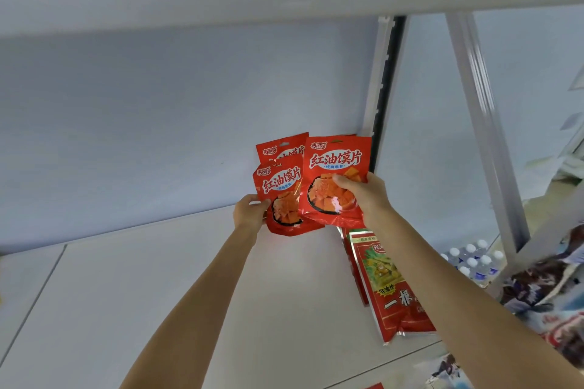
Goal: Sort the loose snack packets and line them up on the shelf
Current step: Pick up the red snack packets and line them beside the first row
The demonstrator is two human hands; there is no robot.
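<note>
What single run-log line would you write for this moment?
stage: lining up | left hand: grips front-left red packet | right hand: grips right red packet | third red packet: behind | shelf: long packets lying flat

A retail shop, or its stockroom, is indicated. White metal display shelving (284, 287) is seen, with a pale back panel (158, 123) and a slotted upright (380, 79) of the type used for adjustable shop gondolas. Several identical red snack packets (336, 167) of one brand are held upright at the far edge of the shelf, as stock is faced. Long red-and-green packets (388, 281) are laid flat to the right. A shrink-wrapped pack of water bottles (471, 259) is seen lower down at the right, beside a diagonal metal frame (483, 123). More printed packets (543, 287) are piled at the near right.
</note>
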